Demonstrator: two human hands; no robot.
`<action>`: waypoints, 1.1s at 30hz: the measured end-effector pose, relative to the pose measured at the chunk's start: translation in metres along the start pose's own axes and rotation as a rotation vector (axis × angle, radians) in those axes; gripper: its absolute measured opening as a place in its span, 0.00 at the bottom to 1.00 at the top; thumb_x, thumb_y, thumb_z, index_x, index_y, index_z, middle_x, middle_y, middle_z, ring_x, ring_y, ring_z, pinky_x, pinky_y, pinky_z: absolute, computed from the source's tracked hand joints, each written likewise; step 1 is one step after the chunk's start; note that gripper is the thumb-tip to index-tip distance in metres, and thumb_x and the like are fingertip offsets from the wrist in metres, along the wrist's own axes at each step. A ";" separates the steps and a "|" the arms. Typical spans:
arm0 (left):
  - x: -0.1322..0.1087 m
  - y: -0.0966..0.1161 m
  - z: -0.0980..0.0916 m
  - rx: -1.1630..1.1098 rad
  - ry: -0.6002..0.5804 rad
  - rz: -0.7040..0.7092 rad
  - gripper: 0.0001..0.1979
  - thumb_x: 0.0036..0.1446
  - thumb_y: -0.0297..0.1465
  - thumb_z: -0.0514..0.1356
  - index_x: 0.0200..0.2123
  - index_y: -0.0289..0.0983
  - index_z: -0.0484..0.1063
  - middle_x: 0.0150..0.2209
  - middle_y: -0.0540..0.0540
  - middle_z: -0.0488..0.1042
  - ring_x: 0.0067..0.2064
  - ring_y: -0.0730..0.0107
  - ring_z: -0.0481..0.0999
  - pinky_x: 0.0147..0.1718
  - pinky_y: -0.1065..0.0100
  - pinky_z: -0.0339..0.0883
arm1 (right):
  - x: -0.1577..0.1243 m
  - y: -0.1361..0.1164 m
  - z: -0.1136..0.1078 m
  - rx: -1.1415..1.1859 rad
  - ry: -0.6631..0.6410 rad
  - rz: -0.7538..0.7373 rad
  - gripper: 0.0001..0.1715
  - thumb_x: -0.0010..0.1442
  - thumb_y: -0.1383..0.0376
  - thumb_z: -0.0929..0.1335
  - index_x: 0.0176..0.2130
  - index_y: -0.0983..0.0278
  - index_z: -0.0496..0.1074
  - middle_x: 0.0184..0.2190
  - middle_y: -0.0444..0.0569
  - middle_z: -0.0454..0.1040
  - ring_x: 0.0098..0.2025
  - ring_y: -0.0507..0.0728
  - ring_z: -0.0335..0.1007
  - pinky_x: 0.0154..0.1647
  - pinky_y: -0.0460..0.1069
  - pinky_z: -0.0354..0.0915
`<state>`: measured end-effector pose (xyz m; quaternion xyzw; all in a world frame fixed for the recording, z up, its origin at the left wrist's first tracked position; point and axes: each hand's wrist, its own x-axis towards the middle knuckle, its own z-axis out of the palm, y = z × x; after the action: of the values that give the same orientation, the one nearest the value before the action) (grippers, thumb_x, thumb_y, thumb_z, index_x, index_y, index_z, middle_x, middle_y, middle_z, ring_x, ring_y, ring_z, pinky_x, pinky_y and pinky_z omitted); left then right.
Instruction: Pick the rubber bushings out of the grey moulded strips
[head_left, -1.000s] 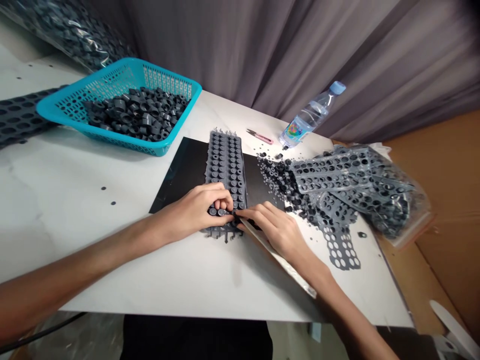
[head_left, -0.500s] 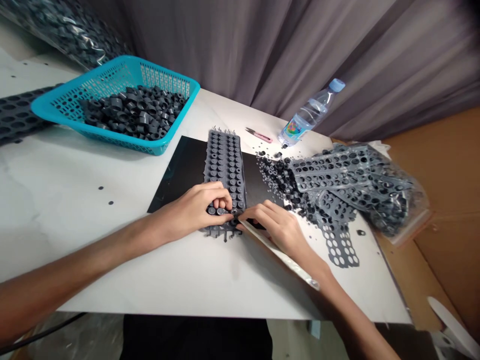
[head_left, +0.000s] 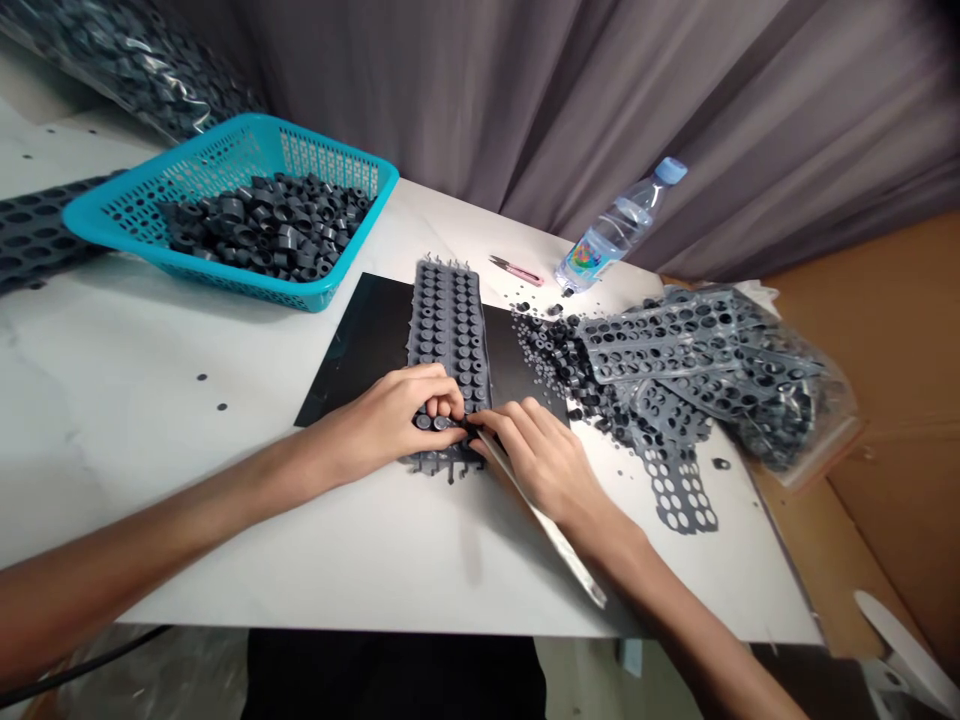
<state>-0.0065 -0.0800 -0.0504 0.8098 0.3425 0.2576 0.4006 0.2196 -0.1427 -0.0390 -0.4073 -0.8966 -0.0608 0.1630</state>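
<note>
A grey rubber sheet (head_left: 448, 320) studded with small rings lies on a black mat (head_left: 375, 335) in the middle of the white table. My left hand (head_left: 390, 415) presses on the sheet's near end, fingers curled over the rings. My right hand (head_left: 536, 455) is closed on a long thin metal blade (head_left: 547, 525), whose tip meets the sheet beside my left fingertips. Loose dark rings (head_left: 551, 350) lie just right of the sheet.
A turquoise basket (head_left: 150, 215) holding several dark rings stands at the back left. Punched-out grey sheets (head_left: 697, 370) pile up at the right, partly in a plastic bag. A water bottle (head_left: 611, 230) and small pink snips (head_left: 517, 270) lie behind. The table's front edge is close.
My right hand has shifted slightly left toward the sheet, and the blade's rear end has swung nearer to me. My left hand stays put on the sheet.
</note>
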 end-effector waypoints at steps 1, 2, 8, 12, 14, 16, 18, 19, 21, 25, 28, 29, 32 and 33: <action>0.001 0.001 0.000 -0.005 -0.005 -0.007 0.04 0.59 0.30 0.66 0.35 0.38 0.73 0.35 0.51 0.70 0.37 0.70 0.71 0.38 0.69 0.66 | 0.000 -0.002 0.002 0.003 0.007 0.030 0.12 0.76 0.61 0.64 0.52 0.66 0.71 0.40 0.53 0.78 0.40 0.60 0.70 0.40 0.53 0.67; 0.001 0.002 0.000 -0.009 -0.011 -0.014 0.04 0.59 0.30 0.66 0.35 0.38 0.73 0.35 0.51 0.69 0.37 0.70 0.71 0.37 0.69 0.66 | 0.000 -0.004 0.004 0.006 0.012 0.060 0.12 0.76 0.61 0.64 0.52 0.66 0.71 0.41 0.53 0.78 0.40 0.60 0.71 0.40 0.53 0.67; 0.002 0.005 0.001 0.007 -0.029 -0.035 0.05 0.60 0.30 0.66 0.35 0.38 0.72 0.35 0.52 0.68 0.37 0.70 0.70 0.38 0.69 0.65 | -0.003 0.010 -0.004 0.008 0.161 0.329 0.14 0.77 0.62 0.62 0.57 0.65 0.67 0.43 0.56 0.77 0.40 0.60 0.72 0.33 0.52 0.65; -0.002 0.005 0.000 0.019 -0.037 -0.028 0.05 0.61 0.32 0.66 0.36 0.39 0.73 0.37 0.52 0.69 0.39 0.70 0.70 0.41 0.68 0.65 | -0.016 0.043 -0.024 -0.123 0.190 0.603 0.18 0.76 0.55 0.61 0.52 0.64 0.71 0.43 0.58 0.76 0.44 0.64 0.72 0.39 0.55 0.64; -0.004 0.006 -0.002 0.032 -0.044 -0.028 0.04 0.63 0.32 0.65 0.37 0.39 0.73 0.38 0.51 0.70 0.40 0.70 0.71 0.41 0.68 0.65 | -0.022 0.054 -0.029 -0.140 0.148 0.680 0.20 0.76 0.53 0.61 0.51 0.64 0.71 0.44 0.58 0.76 0.46 0.66 0.72 0.43 0.57 0.64; -0.005 0.007 -0.005 0.050 -0.052 -0.024 0.04 0.63 0.33 0.65 0.38 0.39 0.74 0.38 0.51 0.71 0.40 0.69 0.72 0.41 0.68 0.66 | -0.024 0.056 -0.030 -0.068 0.125 0.702 0.20 0.75 0.52 0.61 0.55 0.63 0.69 0.45 0.55 0.77 0.46 0.64 0.73 0.45 0.56 0.65; -0.004 0.009 -0.007 0.063 -0.050 -0.016 0.04 0.63 0.33 0.64 0.38 0.40 0.75 0.38 0.51 0.73 0.40 0.70 0.73 0.41 0.68 0.67 | -0.021 0.050 -0.026 0.104 0.122 0.668 0.23 0.74 0.52 0.64 0.61 0.61 0.66 0.43 0.52 0.78 0.41 0.61 0.74 0.43 0.54 0.68; -0.004 0.010 -0.008 0.072 -0.042 -0.015 0.04 0.64 0.33 0.64 0.37 0.39 0.75 0.37 0.52 0.73 0.39 0.70 0.73 0.41 0.68 0.67 | -0.018 0.045 -0.024 0.203 0.119 0.635 0.23 0.73 0.53 0.66 0.61 0.60 0.65 0.42 0.50 0.78 0.39 0.59 0.74 0.41 0.53 0.68; -0.003 0.011 -0.009 0.091 -0.018 -0.016 0.03 0.64 0.31 0.63 0.36 0.39 0.75 0.36 0.52 0.73 0.37 0.71 0.73 0.40 0.69 0.67 | -0.012 0.035 -0.018 0.347 0.104 0.536 0.19 0.71 0.54 0.68 0.57 0.59 0.68 0.41 0.48 0.78 0.36 0.57 0.74 0.39 0.51 0.69; -0.002 0.011 -0.009 0.115 -0.008 -0.003 0.01 0.62 0.29 0.64 0.36 0.39 0.76 0.36 0.52 0.74 0.36 0.71 0.74 0.40 0.69 0.68 | -0.006 0.022 -0.013 0.412 0.081 0.334 0.08 0.72 0.59 0.69 0.46 0.60 0.74 0.38 0.48 0.77 0.39 0.55 0.73 0.42 0.50 0.69; -0.004 0.012 -0.010 0.154 -0.053 0.005 0.03 0.63 0.32 0.65 0.40 0.40 0.77 0.39 0.52 0.75 0.39 0.70 0.75 0.40 0.68 0.67 | -0.006 0.021 -0.015 0.419 0.067 0.301 0.06 0.71 0.61 0.69 0.45 0.61 0.74 0.38 0.49 0.77 0.39 0.55 0.73 0.42 0.49 0.69; -0.005 0.012 -0.011 0.183 -0.062 0.011 0.04 0.63 0.33 0.65 0.41 0.41 0.78 0.40 0.52 0.75 0.40 0.69 0.75 0.40 0.68 0.66 | -0.006 0.021 -0.017 0.422 0.053 0.299 0.06 0.71 0.61 0.69 0.45 0.61 0.74 0.38 0.49 0.77 0.38 0.55 0.73 0.41 0.49 0.68; -0.007 0.013 -0.009 0.276 -0.030 0.053 0.06 0.64 0.35 0.66 0.43 0.42 0.78 0.40 0.52 0.76 0.41 0.68 0.76 0.42 0.66 0.65 | -0.005 0.021 -0.024 0.444 -0.019 0.292 0.07 0.72 0.61 0.68 0.45 0.62 0.74 0.38 0.50 0.78 0.38 0.55 0.74 0.41 0.49 0.69; -0.007 0.013 -0.008 0.296 -0.009 0.073 0.06 0.64 0.36 0.66 0.43 0.42 0.78 0.40 0.52 0.76 0.41 0.68 0.75 0.42 0.65 0.64 | -0.005 0.021 -0.027 0.459 -0.055 0.285 0.07 0.72 0.61 0.68 0.45 0.62 0.74 0.38 0.50 0.78 0.38 0.55 0.74 0.41 0.48 0.69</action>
<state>-0.0118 -0.0876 -0.0366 0.8730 0.3454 0.2150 0.2690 0.2449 -0.1387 -0.0159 -0.4831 -0.8247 0.1784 0.2336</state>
